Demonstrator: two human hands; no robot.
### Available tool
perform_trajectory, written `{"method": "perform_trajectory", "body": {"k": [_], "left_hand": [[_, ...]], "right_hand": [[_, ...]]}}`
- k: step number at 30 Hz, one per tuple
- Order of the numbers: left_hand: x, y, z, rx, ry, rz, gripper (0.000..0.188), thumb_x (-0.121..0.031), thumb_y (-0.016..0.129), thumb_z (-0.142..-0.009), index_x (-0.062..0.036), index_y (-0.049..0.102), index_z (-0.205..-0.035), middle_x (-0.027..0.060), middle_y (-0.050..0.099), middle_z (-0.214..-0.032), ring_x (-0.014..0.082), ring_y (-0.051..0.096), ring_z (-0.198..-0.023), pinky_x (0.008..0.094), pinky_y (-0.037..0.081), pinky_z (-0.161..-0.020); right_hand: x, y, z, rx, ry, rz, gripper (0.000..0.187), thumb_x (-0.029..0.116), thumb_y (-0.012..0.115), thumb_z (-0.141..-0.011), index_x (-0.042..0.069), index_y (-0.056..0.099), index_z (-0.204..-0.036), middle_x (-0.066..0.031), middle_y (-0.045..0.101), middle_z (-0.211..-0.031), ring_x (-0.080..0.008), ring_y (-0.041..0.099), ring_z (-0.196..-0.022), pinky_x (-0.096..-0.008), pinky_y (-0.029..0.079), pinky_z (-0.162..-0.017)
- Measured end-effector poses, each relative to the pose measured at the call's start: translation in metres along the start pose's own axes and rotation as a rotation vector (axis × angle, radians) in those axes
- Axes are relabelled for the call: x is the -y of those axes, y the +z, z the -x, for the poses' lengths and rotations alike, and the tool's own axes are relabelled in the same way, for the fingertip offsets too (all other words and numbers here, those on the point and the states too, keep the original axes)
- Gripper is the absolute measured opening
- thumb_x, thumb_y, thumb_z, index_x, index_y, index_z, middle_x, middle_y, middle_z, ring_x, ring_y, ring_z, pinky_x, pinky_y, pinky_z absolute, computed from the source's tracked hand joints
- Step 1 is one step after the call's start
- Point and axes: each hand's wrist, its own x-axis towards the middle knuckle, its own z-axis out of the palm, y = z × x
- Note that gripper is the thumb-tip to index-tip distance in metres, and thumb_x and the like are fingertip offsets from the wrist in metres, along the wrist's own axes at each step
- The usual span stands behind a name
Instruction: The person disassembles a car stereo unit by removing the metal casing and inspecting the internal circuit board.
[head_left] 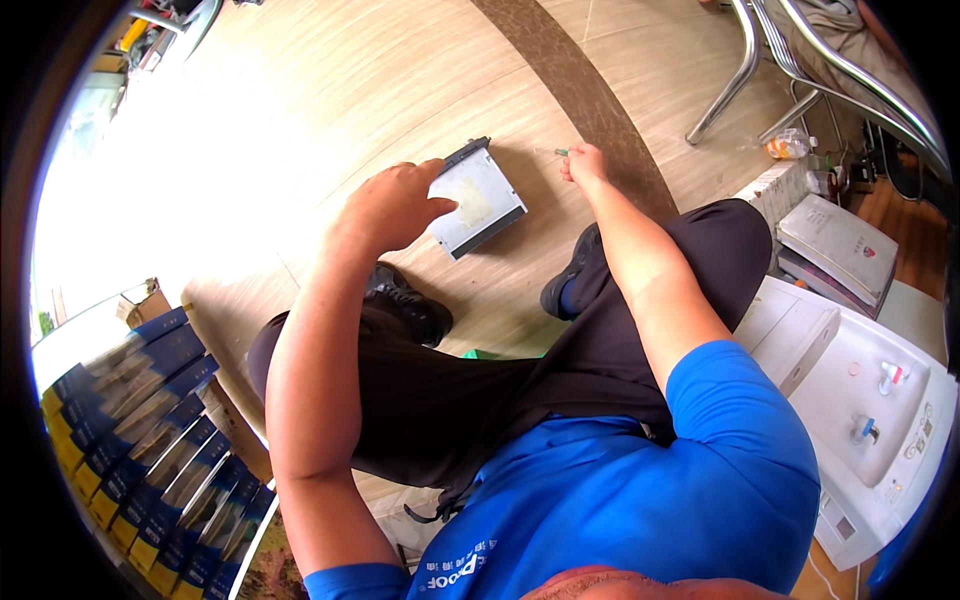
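A flat silver metal box with black edges, looking like a disc drive, is just ahead of my feet, over the floor. My left hand grips its left side, thumb on the pale top face and fingers by the black far edge. To the right of the box and apart from it, my right hand is closed in a pinch. A small, thin green thing sticks out from those fingers toward the left. It is too small to tell its kind.
Blue and yellow boxes are stacked at the lower left. On the right are a white water dispenser, books and a plastic bottle. A person sits on a metal chair at the upper right. My black shoes flank the space before me.
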Motion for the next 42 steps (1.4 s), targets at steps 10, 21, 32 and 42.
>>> {"method": "perform_trajectory", "body": {"k": [10, 21, 32, 42], "left_hand": [[0.005, 0.001, -0.013, -0.107, 0.058, 0.012, 0.031, -0.029, 0.062, -0.087, -0.001, 0.06, -0.102, 0.0209, 0.064, -0.096, 0.0376, 0.059, -0.098, 0.0469, 0.046, -0.082], [0.027, 0.013, -0.013, -0.411, 0.05, 0.267, 0.045, -0.018, 0.069, -0.08, -0.0007, 0.059, -0.12, 0.0206, 0.065, -0.109, 0.0313, 0.064, -0.095, 0.0377, 0.051, -0.084], [0.022, 0.013, 0.002, -0.246, -0.017, 0.627, 0.018, -0.009, 0.062, -0.085, 0.0037, 0.066, -0.098, 0.0108, 0.068, -0.077, 0.0138, 0.065, -0.064, 0.0282, 0.053, -0.063], [0.043, -0.023, 0.018, -0.668, -0.013, 0.329, 0.012, -0.012, 0.065, -0.083, -0.0009, 0.069, -0.084, 0.0161, 0.067, -0.078, 0.0272, 0.065, -0.07, 0.0363, 0.051, -0.068]], "right_hand": [[0.072, -0.008, 0.026, 0.076, -0.184, 0.072, 0.016, 0.011, 0.05, -0.091, 0.001, 0.059, -0.1, -0.0048, 0.059, -0.07, -0.0113, 0.056, -0.053, -0.0262, 0.047, -0.046], [0.208, 0.002, 0.194, 0.541, -0.372, 0.076, 0.016, 0.013, 0.053, -0.091, 0.0, 0.06, -0.099, -0.0036, 0.06, -0.074, -0.0081, 0.056, -0.057, -0.0215, 0.047, -0.051], [0.193, 0.001, 0.215, 0.64, -0.315, -0.133, 0.015, 0.011, 0.052, -0.093, 0.001, 0.059, -0.101, -0.0054, 0.062, -0.077, -0.0107, 0.058, -0.061, -0.0238, 0.047, -0.053], [0.166, 0.029, 0.19, 0.522, -0.387, -0.007, 0.015, 0.009, 0.057, -0.089, 0.002, 0.06, -0.102, -0.0045, 0.062, -0.078, -0.0101, 0.059, -0.062, -0.0235, 0.05, -0.055]]}}
